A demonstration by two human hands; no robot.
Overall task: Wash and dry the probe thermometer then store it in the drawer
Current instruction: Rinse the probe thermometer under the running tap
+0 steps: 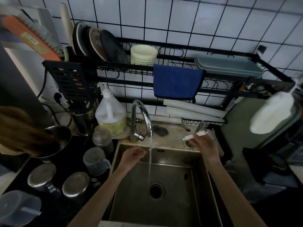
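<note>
Over the stainless steel sink point(164, 208), my right hand point(205, 147) pinches the white plastic handle of the probe thermometer point(178, 141), its thin metal stem angled left so the tip meets the stream of water point(150, 161) falling from the curved chrome faucet point(142, 115). My left hand point(131, 157) hovers just left of the tip, fingers loosely curled, holding nothing. A blue cloth point(177, 81) hangs from the black wire dish rack point(229, 82) beyond.

Dim, underexposed scene with brighter wall tiles point(180, 18), glare on the faucet point(144, 112), and warped, blurred wide-angle edges.
</note>
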